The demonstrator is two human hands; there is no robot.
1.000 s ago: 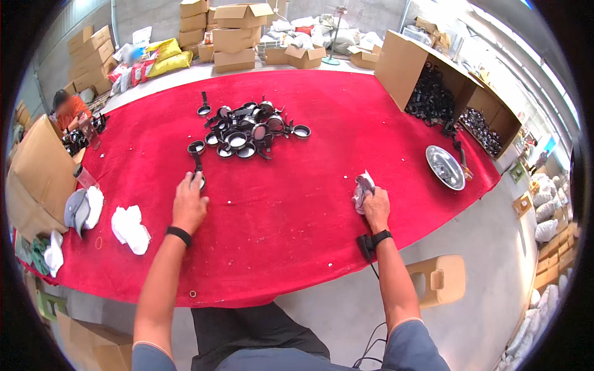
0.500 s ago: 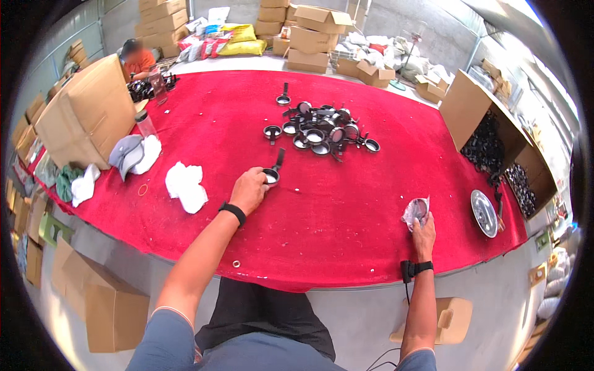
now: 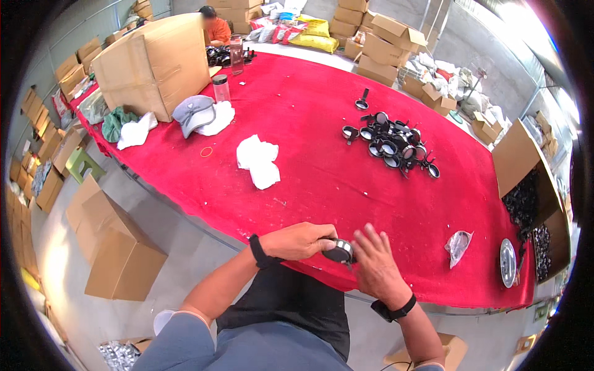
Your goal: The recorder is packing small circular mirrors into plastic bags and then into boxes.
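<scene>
My left hand (image 3: 304, 240) pinches a small round black mirror-like piece (image 3: 338, 250) with a pale face, low over the table's near edge. Beside it, my right hand (image 3: 375, 260) has its fingers outstretched and spread, close to the piece; whether it touches is hard to tell. A pile of similar round black pieces (image 3: 390, 148), some with short black arms, lies further back on the red cloth (image 3: 309, 185). One such piece (image 3: 362, 102) lies apart behind the pile. Toward the right, a clear plastic bag (image 3: 458, 247) lies on the cloth.
At right are a silver oval dish (image 3: 508, 263) and an open carton (image 3: 516, 161) of black parts. White cloths (image 3: 258, 162), a grey cap (image 3: 193, 114), a lidded bottle (image 3: 221, 88) and a big carton (image 3: 151, 65) stand left. A person in orange (image 3: 216, 29) sits beyond.
My left hand has brought the round black piece toward me. The right hand has let go of the plastic-wrapped item and come over to the left hand. The view has turned left.
</scene>
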